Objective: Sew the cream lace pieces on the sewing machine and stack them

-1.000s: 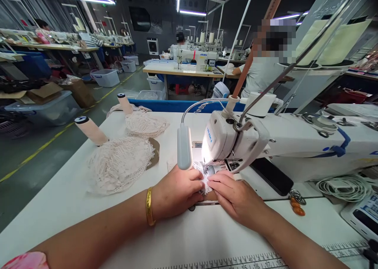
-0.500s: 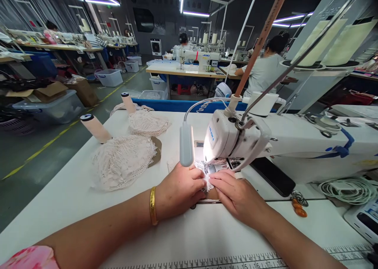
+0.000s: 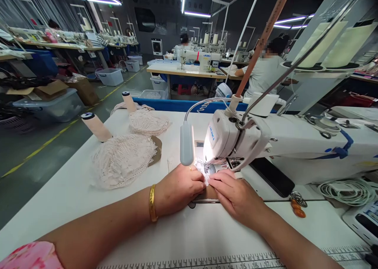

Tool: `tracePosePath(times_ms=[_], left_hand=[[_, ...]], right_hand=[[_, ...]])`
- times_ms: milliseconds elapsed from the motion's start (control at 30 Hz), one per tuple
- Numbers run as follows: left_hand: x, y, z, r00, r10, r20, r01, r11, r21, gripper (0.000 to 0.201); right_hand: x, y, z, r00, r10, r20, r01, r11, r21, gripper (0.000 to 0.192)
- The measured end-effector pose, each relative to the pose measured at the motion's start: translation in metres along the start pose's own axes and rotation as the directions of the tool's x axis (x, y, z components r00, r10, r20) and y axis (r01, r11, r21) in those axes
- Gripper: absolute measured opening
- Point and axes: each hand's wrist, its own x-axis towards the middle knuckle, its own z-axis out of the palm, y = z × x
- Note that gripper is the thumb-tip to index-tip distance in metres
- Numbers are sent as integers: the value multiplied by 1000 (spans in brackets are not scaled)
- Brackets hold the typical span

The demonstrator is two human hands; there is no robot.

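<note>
Hidden or unclear: the white lace piece (image 3: 204,173) at the centre of the frame shows only as a small bright patch between the two hands and under the head of the sewing machine (image 3: 236,139). The needle and presser foot are lost in lamp glare. The tan piece beneath the hands is mostly covered. The lower edge of the frame cuts off both forearms.

Hand state: the left hand (image 3: 178,188) lies knuckles-up, fingers pressed together and curled onto the lace; a gold bangle (image 3: 152,203) sits on its wrist. The right hand (image 3: 236,196) lies flat, fingers together, tips pressing the lace just in front of the machine head. The fingertips of the two hands nearly meet over the lace.

Change from the earlier frames: less lace shows in front of the fingers than a second ago, and both hands sit slightly nearer the machine head.

Edges and room: the grey lamp head (image 3: 187,149) hangs just above the left hand's knuckles. The white table (image 3: 59,206) is bare to the lower left; the lace pile (image 3: 124,158) and thread cone (image 3: 96,126) lie well apart at centre left. A printed ruler (image 3: 206,261) runs along the bottom table edge. A coiled white cable (image 3: 345,190) lies at the right.
</note>
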Motion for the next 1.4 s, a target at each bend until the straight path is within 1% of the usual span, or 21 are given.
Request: tracePosePath(times_ms=[200,400,500,667,833,967,1167,1233,1267,1333,1400], left_hand=[[0,-3,2,999,20,-29,-20,1000,2,24],[1,-6,3,1000,-19,-22,19,999,33,29],[2,-8,4,998,-58,-10,59,997,41,30],[7,-10,4,988,-154,5,153,987,52,31],[13,-12,3,975,-223,-14,223,974,28,29],[11,-11,6,961,-276,-16,276,960,53,25],[11,-10,7,937,-350,12,349,935,58,11],[15,-9,4,913,-407,4,407,913,-6,14],[17,-8,3,891,-455,-5,452,887,-93,17],[20,-8,-1,833,-554,-12,521,790,-325,23],[20,-9,-4,777,-630,-15,540,678,-498,26]], right_hand=[[0,1,2,1000,-6,-12,6,1000,-11,34],[-2,4,8,995,100,23,-98,994,-56,35],[-3,7,11,987,157,38,-152,983,-105,37],[-3,12,17,976,216,16,-210,964,-165,39],[-5,15,19,972,235,3,-230,954,-190,40],[-6,14,19,971,238,-1,-235,956,-174,41],[-2,10,18,974,225,-38,-228,958,-173,38],[0,8,18,976,213,-46,-218,961,-171,37],[0,8,18,978,203,-51,-209,964,-166,36],[0,8,18,982,180,-60,-187,970,-156,34],[-3,12,20,985,159,-62,-167,974,-154,32]])
